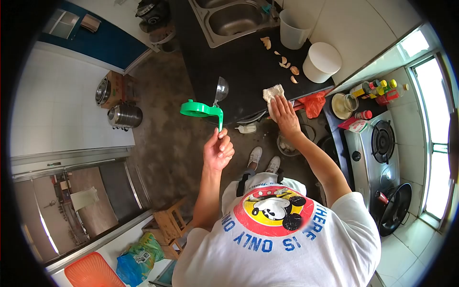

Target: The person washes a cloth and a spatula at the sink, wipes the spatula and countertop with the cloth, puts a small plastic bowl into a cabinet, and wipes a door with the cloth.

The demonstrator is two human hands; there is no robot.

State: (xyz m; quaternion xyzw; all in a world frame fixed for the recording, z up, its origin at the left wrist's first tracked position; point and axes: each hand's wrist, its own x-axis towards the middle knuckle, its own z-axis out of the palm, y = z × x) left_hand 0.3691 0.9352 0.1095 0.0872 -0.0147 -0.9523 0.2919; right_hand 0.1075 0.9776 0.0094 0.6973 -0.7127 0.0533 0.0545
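Observation:
My left hand (pixel 219 149) is closed round the handle end of a green plastic tool (pixel 195 109), held up beside the dark counter. The tool has a round green part, and a clear plastic cup (pixel 221 90) stands up from it. My right hand (pixel 285 116) presses a pale, crumpled cloth (pixel 273 92) onto the counter's front edge, its fingers over the cloth. Beyond the cloth, several garlic cloves (pixel 294 71) lie loose on the black countertop (pixel 244 64), along with a larger piece of garlic (pixel 266 42).
A lidded white tub (pixel 322 62) and a translucent pitcher (pixel 293 29) stand against the wall. Behind is a steel sink (pixel 234 21). To the right are an orange-red bag (pixel 313 104), a gas stove (pixel 370 143), bottles (pixel 382 89) and a wok (pixel 396 210). Below the counter sits a bowl (pixel 288 147).

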